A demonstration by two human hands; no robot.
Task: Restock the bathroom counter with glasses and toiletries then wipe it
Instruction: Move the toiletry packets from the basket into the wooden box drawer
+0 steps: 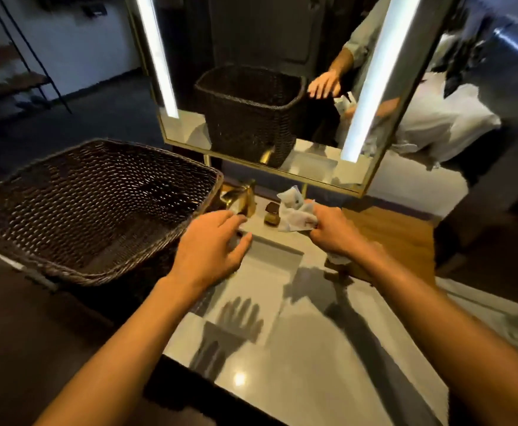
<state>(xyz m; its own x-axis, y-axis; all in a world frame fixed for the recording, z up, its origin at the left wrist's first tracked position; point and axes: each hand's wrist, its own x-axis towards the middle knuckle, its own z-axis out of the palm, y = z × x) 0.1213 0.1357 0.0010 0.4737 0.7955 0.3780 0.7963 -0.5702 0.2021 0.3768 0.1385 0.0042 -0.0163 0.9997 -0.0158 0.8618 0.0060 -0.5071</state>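
Observation:
My right hand (pixel 334 230) is closed around several white toiletry packets (pixel 296 212), held just above the back of the pale stone counter (pixel 297 358). My left hand (pixel 213 244) hovers with fingers spread over the sink basin (pixel 270 256), close to the gold faucet (pixel 242 199) and holding nothing. A small brown-capped bottle (pixel 272 214) stands on the counter between the faucet and the packets.
A large dark wicker basket (pixel 98 210) sits on the counter's left side, its rim beside my left hand. A lit mirror (pixel 267 87) stands behind the sink. A wooden surface (pixel 405 238) lies to the right, with a bed beyond it.

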